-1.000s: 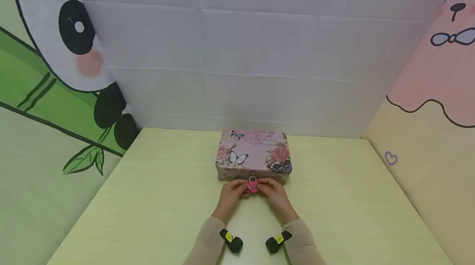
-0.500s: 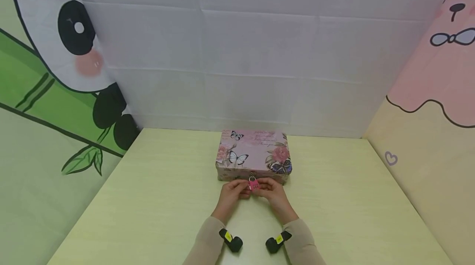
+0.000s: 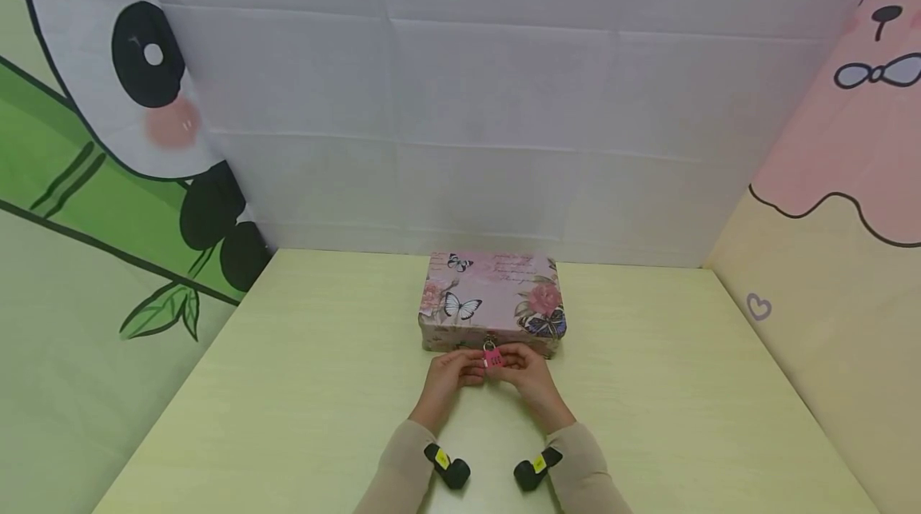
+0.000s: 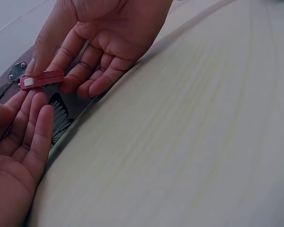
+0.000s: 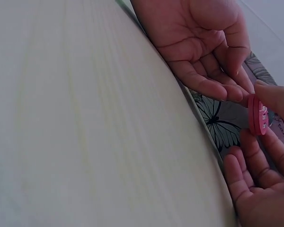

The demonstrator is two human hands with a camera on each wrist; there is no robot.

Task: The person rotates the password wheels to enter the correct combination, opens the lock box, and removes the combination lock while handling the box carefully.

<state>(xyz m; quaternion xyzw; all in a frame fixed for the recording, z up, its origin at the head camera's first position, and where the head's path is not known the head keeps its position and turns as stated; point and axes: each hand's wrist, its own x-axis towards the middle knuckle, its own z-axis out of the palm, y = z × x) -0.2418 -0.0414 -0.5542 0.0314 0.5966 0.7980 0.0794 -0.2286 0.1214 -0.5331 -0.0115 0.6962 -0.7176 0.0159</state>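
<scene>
Right hand (image 3: 528, 378) is pinching the lock (image 3: 492, 358) at the box (image 3: 482, 282) front.
Left hand (image 3: 449, 378) is touching the lock with fingertips; can't tell if it's gripping. Risks: pinch slipping on such a small body, or sideways pull jamming the shackle (image 3: 490, 345) in the latch (image 4: 16, 72). Fingers are crowding the dials (image 5: 264, 118); backdrop (image 3: 496, 114) is standing behind.

One wide view, two close-ups

Head cam: high, well back, facing forward and down over the flat pale-yellow tabletop (image 3: 273, 386). Wrist cams: near, tilted, facing in from opposite sides; both share the pink rectangular metal-shackled padlock (image 5: 258, 115), left getting its narrow edge, right its dials obliquely.
</scene>
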